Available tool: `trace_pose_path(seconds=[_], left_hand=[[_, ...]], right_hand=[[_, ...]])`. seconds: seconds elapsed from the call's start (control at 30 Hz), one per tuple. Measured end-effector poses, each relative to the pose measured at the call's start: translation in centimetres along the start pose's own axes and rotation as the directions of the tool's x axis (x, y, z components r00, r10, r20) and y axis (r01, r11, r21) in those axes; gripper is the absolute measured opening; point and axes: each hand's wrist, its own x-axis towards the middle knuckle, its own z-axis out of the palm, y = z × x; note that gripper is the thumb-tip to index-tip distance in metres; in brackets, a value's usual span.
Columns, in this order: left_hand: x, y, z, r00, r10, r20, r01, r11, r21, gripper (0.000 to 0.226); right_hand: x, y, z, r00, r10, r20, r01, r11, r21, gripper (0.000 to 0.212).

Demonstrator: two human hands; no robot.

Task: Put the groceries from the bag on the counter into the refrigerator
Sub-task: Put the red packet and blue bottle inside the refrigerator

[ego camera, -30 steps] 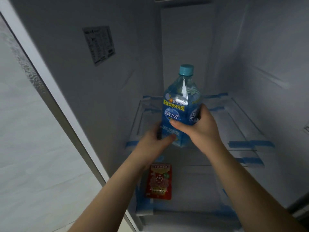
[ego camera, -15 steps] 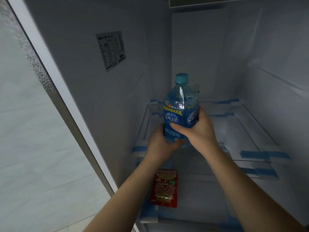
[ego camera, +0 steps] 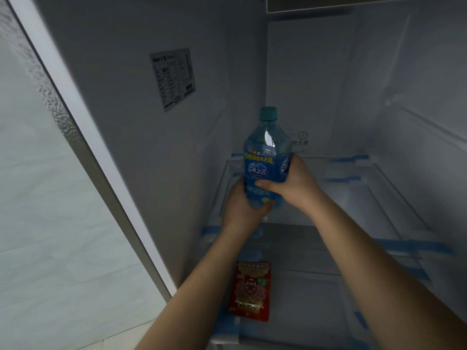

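Bottle [ego camera: 265, 168] above shelf [ego camera: 353, 198], packet [ego camera: 250, 291] below.

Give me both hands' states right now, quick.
Left hand: closed around the base of the blue plastic drink bottle.
Right hand: closed around the same bottle's labelled middle.

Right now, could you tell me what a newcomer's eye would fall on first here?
First, the blue bottle with a teal cap, held upright at mid-frame inside the refrigerator by the left hand and right hand. Next, a red packet lying flat on the lower shelf, beneath the forearms.
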Motion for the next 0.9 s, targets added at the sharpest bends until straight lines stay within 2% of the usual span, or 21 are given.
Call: trace_pose_path(seconds=[0.17, 0.33, 0.43, 0.57, 0.7, 0.9], left_hand=[[0.3, -0.2, -0.2, 0.998, 0.070, 0.009, -0.070, 0.992, 0.102, 0.049], [-0.8, -0.4, -0.2, 0.989, 0.065, 0.130, -0.111, 0.918, 0.380, 0.073], [-0.7, -1.0, -0.2, 0.989, 0.073, 0.128, -0.131, 0.830, 0.542, 0.076], [-1.4, -0.9, -0.5, 0.990, 0.095, 0.102, -0.139, 0.647, 0.749, 0.084], [-2.7, -1.1, -0.5, 0.990, 0.079, 0.116, -0.140, 0.606, 0.783, 0.090], [-3.9, -1.2, -1.3, 0.984, 0.138, 0.113, -0.172, 0.570, 0.804, 0.073]], right_hand=[[1.9, -0.2, 0.2, 1.000, -0.025, 0.005, 0.025, 0.999, 0.024, 0.061], [4.1, 0.2, 0.4, 0.997, 0.022, 0.072, -0.023, 1.000, 0.007, 0.065], [4.9, 0.4, 0.7, 0.994, 0.072, 0.083, -0.072, 0.997, -0.006, 0.071], [5.4, 0.3, 0.3, 0.983, 0.111, 0.146, -0.105, 0.993, -0.048, 0.071], [5.2, -0.3, -0.1, 0.966, 0.149, 0.212, -0.125, 0.985, -0.122, 0.066], [2.1, -0.9, 0.4, 0.970, 0.192, 0.148, -0.151, 0.957, -0.248, 0.053]])
